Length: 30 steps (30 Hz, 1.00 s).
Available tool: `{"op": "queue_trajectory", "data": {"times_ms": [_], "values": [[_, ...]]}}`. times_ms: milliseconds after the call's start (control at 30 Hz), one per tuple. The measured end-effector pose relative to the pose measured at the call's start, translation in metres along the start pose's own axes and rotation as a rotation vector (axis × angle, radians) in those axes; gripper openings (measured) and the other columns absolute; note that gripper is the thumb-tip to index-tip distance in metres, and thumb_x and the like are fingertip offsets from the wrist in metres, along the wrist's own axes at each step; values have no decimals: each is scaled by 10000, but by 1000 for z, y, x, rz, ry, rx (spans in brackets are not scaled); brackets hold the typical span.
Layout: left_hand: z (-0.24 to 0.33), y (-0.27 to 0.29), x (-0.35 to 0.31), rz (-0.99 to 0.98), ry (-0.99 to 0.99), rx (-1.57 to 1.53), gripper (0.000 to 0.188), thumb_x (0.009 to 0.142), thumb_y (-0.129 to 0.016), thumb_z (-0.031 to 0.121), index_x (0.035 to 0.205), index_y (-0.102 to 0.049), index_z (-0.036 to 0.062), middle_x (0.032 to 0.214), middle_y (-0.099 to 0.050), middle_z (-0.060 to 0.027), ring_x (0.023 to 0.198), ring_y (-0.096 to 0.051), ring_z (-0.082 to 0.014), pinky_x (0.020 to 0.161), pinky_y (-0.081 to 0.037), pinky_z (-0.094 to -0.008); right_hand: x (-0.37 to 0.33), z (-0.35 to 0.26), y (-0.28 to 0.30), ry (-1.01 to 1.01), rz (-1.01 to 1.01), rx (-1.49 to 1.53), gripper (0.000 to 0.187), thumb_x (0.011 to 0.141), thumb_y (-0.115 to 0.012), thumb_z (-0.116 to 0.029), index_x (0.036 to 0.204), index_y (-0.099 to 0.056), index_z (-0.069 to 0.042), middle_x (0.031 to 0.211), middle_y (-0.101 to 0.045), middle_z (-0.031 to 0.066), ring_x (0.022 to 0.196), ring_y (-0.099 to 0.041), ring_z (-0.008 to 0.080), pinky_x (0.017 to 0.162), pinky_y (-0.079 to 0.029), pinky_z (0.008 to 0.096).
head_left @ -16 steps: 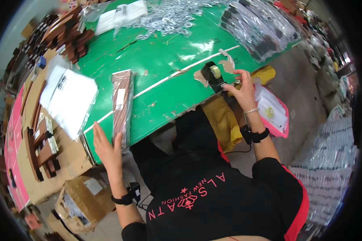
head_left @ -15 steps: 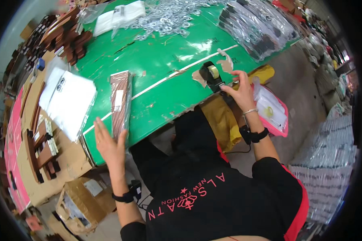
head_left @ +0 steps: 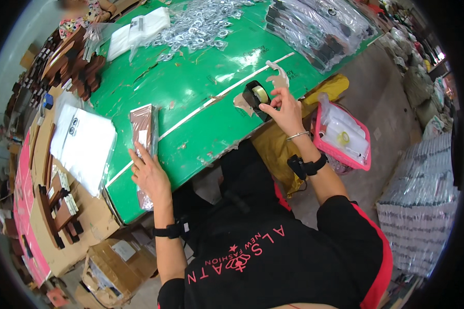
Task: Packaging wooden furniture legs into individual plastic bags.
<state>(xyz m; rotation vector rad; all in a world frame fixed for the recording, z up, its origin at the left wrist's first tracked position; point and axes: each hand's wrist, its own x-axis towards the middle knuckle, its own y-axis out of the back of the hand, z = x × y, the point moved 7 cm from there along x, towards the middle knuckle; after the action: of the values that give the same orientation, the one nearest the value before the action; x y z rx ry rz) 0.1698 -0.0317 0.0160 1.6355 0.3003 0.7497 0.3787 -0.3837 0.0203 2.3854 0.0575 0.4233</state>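
Observation:
A flat bundle of brown strips in clear plastic [head_left: 143,123], with a white label, lies lengthwise on the green table at the left. My left hand [head_left: 152,177] rests over its near half, fingers spread and touching the wrapping. A black tape dispenser [head_left: 249,95] with a pale yellowish roll stands near the table's front edge. At its near end is my right hand [head_left: 286,112], thumb and fingers bent together at the front of the dispenser. Whatever lies between those fingertips is too small to make out. Torn brownish paper [head_left: 242,104] sticks out around the dispenser.
White plastic bags [head_left: 82,141] lie left of the bundle, near brown wooden pieces [head_left: 59,203]. Small clear-bagged parts [head_left: 201,28] and wrapped bundles [head_left: 314,31] cover the far side. A pink basket [head_left: 345,159] hangs low at the right. Another person [head_left: 82,15] is at the far left.
My left hand has moved from beside the bundle's near end onto the bundle. My right thumb and fingers have drawn closer together at the tape dispenser. The view has shifted slightly.

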Motion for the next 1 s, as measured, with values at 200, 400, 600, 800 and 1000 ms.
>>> {"op": "queue_trajectory", "data": {"times_ms": [200,400,600,800,1000], "values": [[0,-1,0,31,8,1,642,979,-568,254,1549,-297,136,1521,-397,-193,1151,-554,-354,911,-445,-444,1,-10,3,-11,56,-40,405,769,-799,-320,1033,-583,-103,728,-637,-19,796,-620,199,832,-349,423],[-1,-4,1,37,3,-9,634,981,-566,260,1547,-303,145,1513,-410,-184,1145,-556,-352,904,-447,-444,-20,4,20,-186,-33,386,317,835,-770,-200,1072,-604,-71,712,-618,-12,671,-576,93,674,-424,286],[-10,-4,0,16,11,-46,627,989,-545,268,1554,-290,170,1515,-412,-174,1151,-557,-372,908,-447,-470,-62,36,13,-336,-170,790,271,912,-702,-146,1132,-599,-24,782,-586,-57,703,-515,22,636,-390,186],[-8,-4,1,16,9,-122,620,984,-548,261,1546,-307,161,1501,-429,-181,1143,-562,-376,892,-450,-482,-57,70,-23,-345,-98,849,165,917,-705,-164,1007,-657,-34,783,-611,-61,701,-528,22,644,-400,195],[1,2,4,32,12,-183,632,958,-584,251,1525,-342,113,1484,-451,-173,1101,-577,-365,897,-432,-469,-39,70,-3,-135,-4,328,190,896,-715,-209,851,-654,-36,619,-583,-31,553,-497,38,515,-381,245]]}}
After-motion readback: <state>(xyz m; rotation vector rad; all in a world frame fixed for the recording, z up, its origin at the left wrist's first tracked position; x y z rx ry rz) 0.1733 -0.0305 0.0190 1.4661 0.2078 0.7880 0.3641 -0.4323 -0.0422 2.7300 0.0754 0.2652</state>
